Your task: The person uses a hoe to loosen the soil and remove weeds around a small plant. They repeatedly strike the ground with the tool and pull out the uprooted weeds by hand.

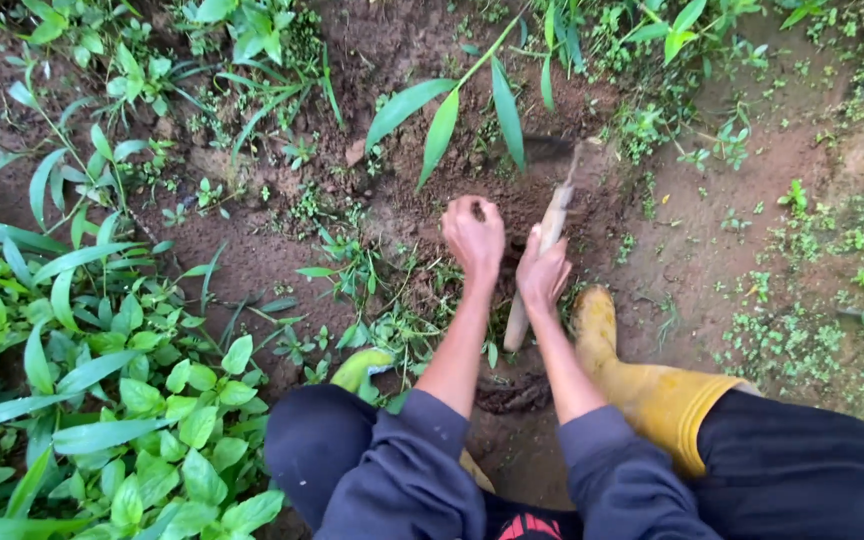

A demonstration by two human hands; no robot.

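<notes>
My right hand point(542, 272) grips the pale wooden handle of a hoe point(552, 225) whose muddy blade point(582, 160) is sunk in the brown soil ahead. Just left of it, my left hand point(473, 235) is closed down at the ground among small weeds; whether it holds any I cannot tell. Both forearms come out of dark blue-grey sleeves. A muddy yellow rubber boot point(642, 385) stands right of the handle, and the toe of a second boot point(360, 368) shows left of my left arm.
Dense broad-leaved green plants point(102, 390) fill the left side. A bamboo shoot with long leaves point(452, 110) leans over the dug soil ahead. Bare brown earth with sparse small weeds point(782, 340) lies to the right.
</notes>
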